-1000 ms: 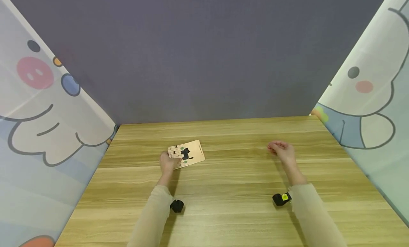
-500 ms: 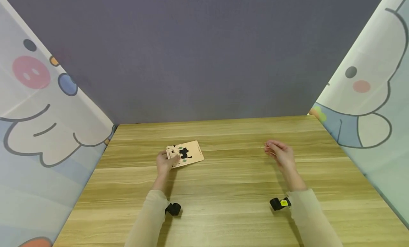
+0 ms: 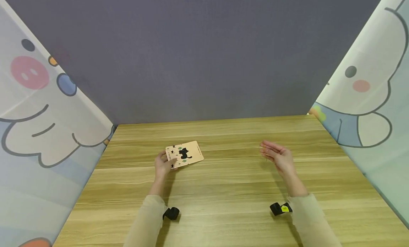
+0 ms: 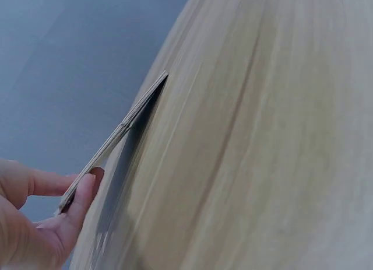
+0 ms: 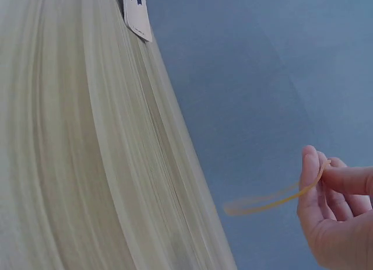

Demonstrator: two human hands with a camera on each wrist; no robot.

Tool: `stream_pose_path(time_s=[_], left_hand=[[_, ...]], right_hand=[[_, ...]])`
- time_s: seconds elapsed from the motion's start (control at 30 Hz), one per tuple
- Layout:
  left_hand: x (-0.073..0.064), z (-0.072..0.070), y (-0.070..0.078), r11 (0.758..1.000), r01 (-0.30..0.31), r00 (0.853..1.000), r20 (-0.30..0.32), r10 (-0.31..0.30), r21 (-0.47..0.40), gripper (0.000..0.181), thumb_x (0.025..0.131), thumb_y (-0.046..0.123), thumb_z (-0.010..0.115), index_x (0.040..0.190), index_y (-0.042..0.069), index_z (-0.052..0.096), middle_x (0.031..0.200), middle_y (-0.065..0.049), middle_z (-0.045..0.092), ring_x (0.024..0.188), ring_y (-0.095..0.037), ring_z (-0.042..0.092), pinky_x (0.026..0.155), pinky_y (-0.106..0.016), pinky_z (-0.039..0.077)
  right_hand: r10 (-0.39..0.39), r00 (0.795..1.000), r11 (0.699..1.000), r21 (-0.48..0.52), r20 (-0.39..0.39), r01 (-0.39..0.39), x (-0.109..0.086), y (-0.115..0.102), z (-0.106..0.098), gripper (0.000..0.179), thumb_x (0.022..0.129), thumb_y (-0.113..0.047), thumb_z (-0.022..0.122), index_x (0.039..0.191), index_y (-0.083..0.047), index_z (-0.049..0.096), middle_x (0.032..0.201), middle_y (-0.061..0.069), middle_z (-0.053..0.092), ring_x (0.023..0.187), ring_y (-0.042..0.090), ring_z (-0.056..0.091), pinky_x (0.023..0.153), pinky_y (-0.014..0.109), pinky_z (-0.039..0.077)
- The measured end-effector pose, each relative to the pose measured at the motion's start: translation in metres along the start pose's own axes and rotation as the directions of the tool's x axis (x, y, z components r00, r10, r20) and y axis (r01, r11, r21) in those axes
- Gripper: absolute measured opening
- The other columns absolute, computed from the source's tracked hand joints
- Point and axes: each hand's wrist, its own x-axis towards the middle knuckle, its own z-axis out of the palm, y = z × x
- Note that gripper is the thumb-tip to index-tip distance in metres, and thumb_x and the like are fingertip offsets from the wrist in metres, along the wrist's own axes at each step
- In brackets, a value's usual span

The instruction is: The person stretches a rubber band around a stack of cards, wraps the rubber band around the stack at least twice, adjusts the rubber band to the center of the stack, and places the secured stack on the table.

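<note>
My left hand (image 3: pixel 162 166) grips one end of a thin cream stack of cards (image 3: pixel 193 152), printed with a black cat, small bows and green marks. Edge-on in the left wrist view, the stack (image 4: pixel 119 133) shows thin layers, with the thumb on one face and fingers on the other. It tilts above the tabletop. Well to the right, my right hand (image 3: pixel 282 161) pinches a yellow-orange rubber band (image 5: pixel 268 206) between thumb and fingers. The band hangs out in a long, slightly blurred loop, touching nothing else.
The wood-grain table (image 3: pixel 223 190) spreads under both hands, backed by a dark grey panel (image 3: pixel 211 62). Cartoon-printed curtains flank it, one on the left (image 3: pixel 28 133) and one on the right (image 3: pixel 374 97). A black wrist camera (image 3: pixel 172 213) is strapped at each sleeve.
My right hand has risen and shifted slightly left, its fingers opening out, and the rubber band has come into sight. My left hand has edged slightly left with the stack of cards.
</note>
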Motion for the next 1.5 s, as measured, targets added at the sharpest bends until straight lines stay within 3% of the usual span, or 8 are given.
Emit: stream_pose_path(time_s=[0.23, 0.47, 0.67, 0.8, 0.87, 1.1, 1.4, 1.5], left_hand=[[-0.007, 0.003, -0.002, 0.995, -0.069, 0.994, -0.086, 0.062, -0.076, 0.069, 0.074, -0.015, 0.060, 0.134, -0.001, 0.030, 0.104, -0.036, 0.052, 0.063, -0.020, 0.062, 0.050, -0.031, 0.053], [-0.019, 0.012, 0.001, 0.975, -0.198, 0.969, -0.173, 0.179, -0.100, 0.067, 0.070, -0.016, 0.062, 0.131, -0.001, 0.037, 0.095, -0.036, 0.055, 0.059, -0.021, 0.063, 0.049, -0.037, 0.052], [-0.005, 0.019, -0.030, 0.929, -0.297, 0.952, -0.147, 0.270, -0.219, 0.068, 0.069, -0.010, 0.068, 0.130, 0.005, 0.042, 0.086, -0.028, 0.062, 0.057, -0.023, 0.064, 0.045, -0.036, 0.051], [0.001, 0.028, -0.043, 0.914, -0.321, 0.946, -0.119, 0.300, -0.250, 0.069, 0.070, -0.006, 0.070, 0.131, 0.010, 0.043, 0.088, -0.026, 0.063, 0.061, -0.024, 0.064, 0.045, -0.036, 0.051], [-0.005, 0.032, -0.038, 0.913, -0.323, 0.946, -0.116, 0.303, -0.248, 0.068, 0.070, -0.006, 0.069, 0.130, 0.010, 0.043, 0.089, -0.025, 0.063, 0.061, -0.023, 0.064, 0.045, -0.035, 0.051], [-0.048, 0.040, 0.010, 0.917, -0.292, 0.956, -0.094, 0.277, -0.273, 0.064, 0.070, -0.016, 0.062, 0.129, -0.001, 0.041, 0.091, -0.035, 0.058, 0.059, -0.026, 0.064, 0.047, -0.040, 0.051], [-0.048, 0.045, 0.001, 0.866, -0.363, 0.928, -0.053, 0.368, -0.345, 0.064, 0.070, -0.012, 0.065, 0.129, 0.003, 0.043, 0.088, -0.027, 0.062, 0.060, -0.025, 0.064, 0.046, -0.039, 0.051], [-0.052, 0.046, 0.007, 0.876, -0.337, 0.937, -0.033, 0.348, -0.345, 0.065, 0.070, -0.014, 0.064, 0.129, 0.003, 0.043, 0.092, -0.030, 0.060, 0.063, -0.029, 0.064, 0.048, -0.036, 0.052]], right_hand=[[-0.040, 0.998, 0.998, -0.046, -0.053, 0.038, -0.005, 0.001, 0.008, 0.048, 0.076, -0.004, 0.067, 0.121, 0.000, 0.052, 0.115, 0.012, 0.058, 0.083, 0.025, 0.063, 0.056, 0.026, 0.053], [-0.092, 0.996, 0.995, 0.045, 0.014, 0.091, -0.018, -0.013, 0.026, 0.044, 0.079, 0.003, 0.062, 0.122, -0.002, 0.052, 0.120, 0.012, 0.055, 0.079, 0.025, 0.064, 0.053, 0.024, 0.052], [-0.134, 0.991, 0.991, 0.024, 0.011, 0.133, -0.010, 0.002, 0.018, 0.049, 0.080, 0.004, 0.060, 0.127, -0.006, 0.048, 0.124, 0.010, 0.052, 0.084, 0.025, 0.063, 0.060, 0.029, 0.053], [-0.171, 0.984, 0.985, -0.011, 0.053, 0.172, -0.027, -0.028, 0.044, 0.056, 0.079, -0.006, 0.066, 0.129, -0.002, 0.042, 0.125, 0.013, 0.050, 0.088, 0.023, 0.062, 0.069, 0.030, 0.053], [-0.196, 0.978, 0.980, -0.013, 0.072, 0.198, -0.036, -0.044, 0.058, 0.056, 0.078, -0.009, 0.068, 0.125, 0.000, 0.040, 0.125, 0.017, 0.048, 0.091, 0.024, 0.061, 0.072, 0.031, 0.052], [-0.245, 0.956, 0.969, 0.058, 0.160, 0.239, -0.026, -0.025, 0.044, 0.036, 0.080, -0.001, 0.063, 0.113, 0.002, 0.048, 0.126, 0.020, 0.046, 0.102, 0.026, 0.056, 0.078, 0.029, 0.050], [-0.239, 0.961, 0.958, -0.130, 0.141, 0.257, -0.045, -0.052, 0.072, 0.046, 0.080, -0.004, 0.064, 0.120, 0.006, 0.044, 0.124, 0.007, 0.050, 0.102, 0.019, 0.055, 0.077, 0.024, 0.049], [-0.230, 0.961, 0.945, -0.199, 0.154, 0.258, -0.054, -0.067, 0.088, 0.049, 0.081, -0.003, 0.063, 0.123, 0.006, 0.041, 0.124, 0.001, 0.049, 0.102, 0.017, 0.055, 0.077, 0.022, 0.049]])
